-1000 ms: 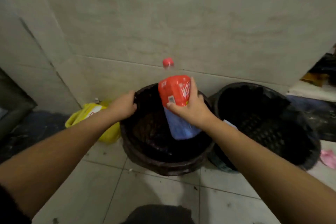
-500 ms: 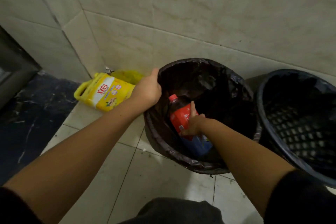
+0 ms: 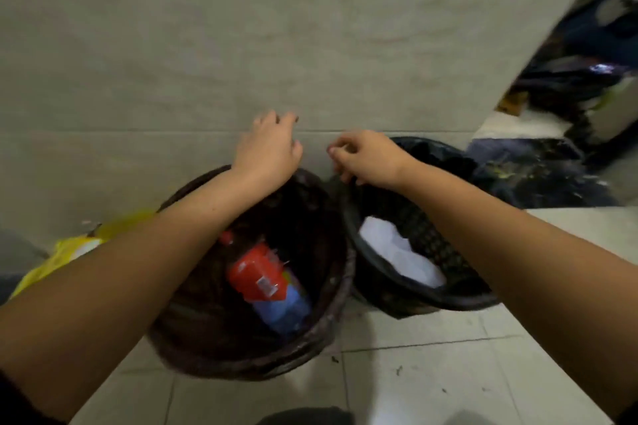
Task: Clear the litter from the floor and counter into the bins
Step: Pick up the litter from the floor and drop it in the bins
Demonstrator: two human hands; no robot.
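Holding nothing, our left hand (image 3: 267, 148) and right hand (image 3: 367, 159) hang loose over the bin (image 3: 331, 314); the bottle (image 3: 266, 283) lies inside it.

A beige tiled wall (image 3: 241, 45) is seen ahead, crossed by one horizontal grout line. Pale floor tiles (image 3: 431, 379) are speckled with dark debris. A dim, cluttered opening (image 3: 569, 86) is visible at right (contents blurred).

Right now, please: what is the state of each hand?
Left hand: empty, fingers loosely curled, above the left bin.
Right hand: fingers curled at the right bin rim; grip cannot be told.
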